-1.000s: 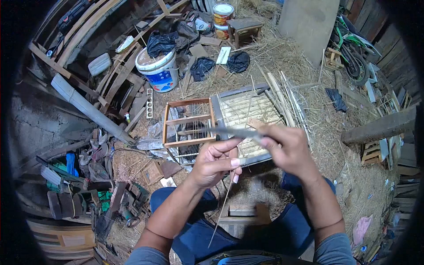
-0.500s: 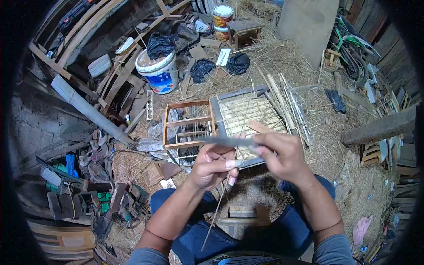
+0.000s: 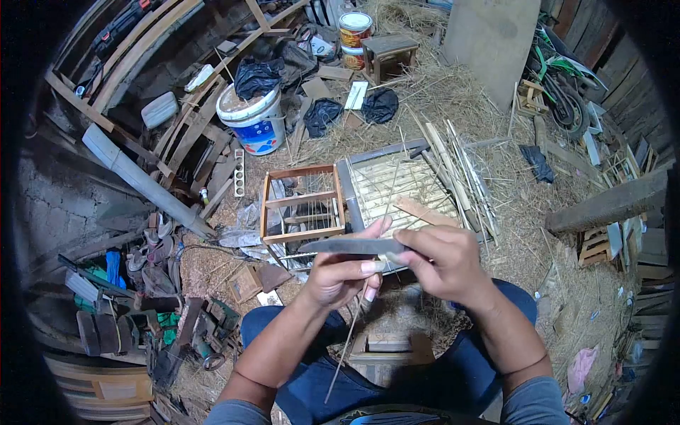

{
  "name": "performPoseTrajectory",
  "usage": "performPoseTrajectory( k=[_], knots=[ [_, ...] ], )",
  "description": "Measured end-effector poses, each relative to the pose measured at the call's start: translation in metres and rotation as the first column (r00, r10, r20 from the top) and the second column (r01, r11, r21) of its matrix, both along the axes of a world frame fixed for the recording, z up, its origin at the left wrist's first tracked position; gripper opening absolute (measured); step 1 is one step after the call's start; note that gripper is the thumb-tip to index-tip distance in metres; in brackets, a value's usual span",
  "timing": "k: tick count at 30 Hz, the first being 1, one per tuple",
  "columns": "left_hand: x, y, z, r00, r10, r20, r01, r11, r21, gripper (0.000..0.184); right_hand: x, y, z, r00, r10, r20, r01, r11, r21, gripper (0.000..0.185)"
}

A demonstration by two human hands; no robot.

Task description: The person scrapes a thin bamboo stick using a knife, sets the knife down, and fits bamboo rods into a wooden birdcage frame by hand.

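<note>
Your left hand (image 3: 341, 278) pinches a thin stick (image 3: 342, 358), which slants down over your lap (image 3: 304, 388); your right hand (image 3: 443, 262) grips a knife (image 3: 350, 246) crossing it. The stick looks slender already; work on it seems unfinished.

- It's a rough workshop shed, all right: there's a knife (image 3: 347, 246) in the right hand (image 3: 446, 263), a thin strip (image 3: 342, 355) in the left hand (image 3: 333, 280)!
- Just beyond the left hand, a barred wooden frame (image 3: 301, 235); beyond both, a slatted panel (image 3: 375, 185).
- Straw (image 3: 460, 81) strewn past the right hand!
- Far left of the left hand, rough timber (image 3: 145, 57) and a block wall (image 3: 57, 191).
- Way out beyond and right of the right hand, a motorbike (image 3: 567, 99) beside plank walling (image 3: 634, 95)!
</note>
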State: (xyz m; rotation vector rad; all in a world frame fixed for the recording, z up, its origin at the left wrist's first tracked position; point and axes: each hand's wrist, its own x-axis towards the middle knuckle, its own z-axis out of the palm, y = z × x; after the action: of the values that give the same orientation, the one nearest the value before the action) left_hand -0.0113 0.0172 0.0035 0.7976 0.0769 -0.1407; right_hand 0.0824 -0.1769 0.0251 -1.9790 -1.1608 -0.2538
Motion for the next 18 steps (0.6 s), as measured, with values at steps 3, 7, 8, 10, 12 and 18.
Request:
performPoseTrajectory(
  k=[3, 7, 8, 10, 12, 18],
  knots=[
    [-0.003, -0.001, -0.005, 0.999, -0.026, 0.034, 0.028, 0.999, -0.036, 0.064, 0.01, -0.002, -0.011, 0.997, -0.075, 0.005, 0.075, 0.997, -0.023, 0.017],
    [-0.002, -0.001, -0.003, 0.999, -0.016, 0.036, 0.013, 0.995, 0.097, 0.063, 0.013, 0.0, -0.006, 1.0, -0.028, -0.012, 0.029, 0.999, 0.045, 0.014],
    [-0.002, 0.0, -0.004, 0.999, -0.019, 0.031, 0.016, 0.995, 0.097, 0.063, 0.012, -0.002, -0.004, 0.999, -0.034, -0.039, 0.034, 0.999, 0.023, 0.014],
    [0.0, 0.001, -0.009, 0.999, -0.025, 0.032, 0.023, 0.999, 0.037, 0.063, 0.019, -0.003, -0.011, 0.983, -0.044, -0.18, 0.058, 0.996, 0.074, 0.017],
    [0.001, 0.004, -0.012, 0.999, -0.026, 0.024, 0.025, 0.999, 0.027, 0.063, 0.022, -0.002, -0.014, 0.951, -0.044, -0.306, 0.086, 0.988, 0.126, 0.02],
    [0.001, 0.0, -0.017, 0.983, -0.16, 0.09, 0.141, 0.971, 0.195, 0.062, 0.023, -0.001, -0.01, 0.387, 0.388, -0.836, 0.07, 0.892, 0.446, 0.042]
  ],
)
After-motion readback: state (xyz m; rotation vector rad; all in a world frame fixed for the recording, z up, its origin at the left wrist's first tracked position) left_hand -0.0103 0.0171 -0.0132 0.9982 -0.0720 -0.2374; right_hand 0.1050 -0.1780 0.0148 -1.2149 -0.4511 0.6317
